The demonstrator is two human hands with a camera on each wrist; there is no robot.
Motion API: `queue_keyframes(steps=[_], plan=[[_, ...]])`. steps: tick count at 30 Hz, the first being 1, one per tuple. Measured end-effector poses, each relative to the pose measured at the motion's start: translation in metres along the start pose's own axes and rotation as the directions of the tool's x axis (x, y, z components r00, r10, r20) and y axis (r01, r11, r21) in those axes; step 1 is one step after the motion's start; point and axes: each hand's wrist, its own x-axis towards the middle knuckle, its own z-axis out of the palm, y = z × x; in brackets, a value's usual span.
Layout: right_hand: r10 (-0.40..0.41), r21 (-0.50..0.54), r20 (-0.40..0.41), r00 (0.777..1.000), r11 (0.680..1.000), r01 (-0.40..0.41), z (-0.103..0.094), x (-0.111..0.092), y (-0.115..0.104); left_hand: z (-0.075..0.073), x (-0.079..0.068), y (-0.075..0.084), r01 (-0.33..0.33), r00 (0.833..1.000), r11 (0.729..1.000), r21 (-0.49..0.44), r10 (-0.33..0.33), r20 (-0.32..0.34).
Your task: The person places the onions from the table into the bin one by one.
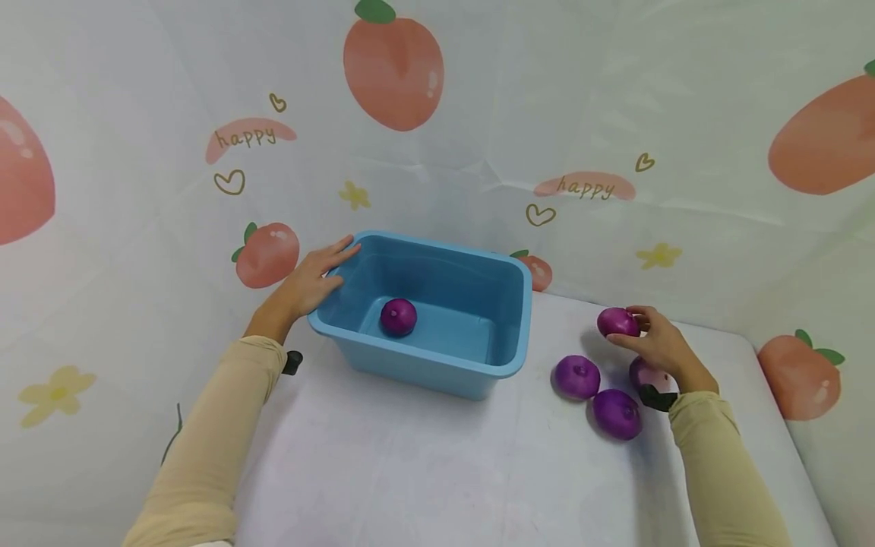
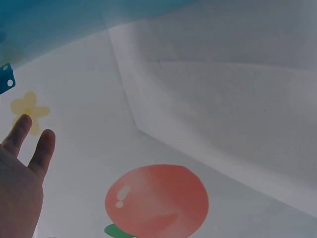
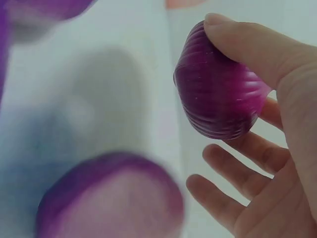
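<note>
My right hand pinches a purple onion between thumb and fingers, raised above the white table. In the right wrist view, the held onion shows ridged, glossy skin, while the lower fingers stay spread away from it. Beside the blue tub, my left hand rests at the left rim with its fingers extended. Two of those fingers appear straight in the left wrist view. One purple onion lies inside the tub.
Two purple onions, a nearer one and a farther one, lie right of the tub. Another onion with a pale face is partly hidden below my right wrist. A fruit-printed cloth hangs behind the table.
</note>
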Motion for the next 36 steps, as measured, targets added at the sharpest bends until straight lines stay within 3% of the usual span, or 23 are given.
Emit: queue_keyframes(steps=[8,15,21,29,36], plan=[[-0.083,0.086,-0.089,0.993,0.992,0.091,-0.013,0.006,-0.047,0.002,0.0,0.001,0.008,1.0,1.0,-0.005,-0.008,0.006],[-0.184,0.103,-0.15,0.971,0.974,0.2,-0.024,0.013,-0.091,0.003,0.001,0.001,0.003,1.0,1.0,-0.01,-0.003,-0.004],[-0.243,0.144,-0.157,0.957,0.953,0.265,-0.033,0.018,-0.128,0.002,0.002,0.001,0.012,1.0,1.0,-0.014,-0.012,0.002],[-0.311,0.231,-0.165,0.936,0.911,0.343,-0.038,0.018,-0.18,0.002,0.002,-0.001,0.011,1.0,1.0,-0.006,-0.011,0.01],[-0.406,0.322,-0.139,0.903,0.844,0.429,-0.024,0.034,-0.219,0.002,0.002,-0.002,0.022,1.0,1.0,-0.013,-0.022,0.014]])
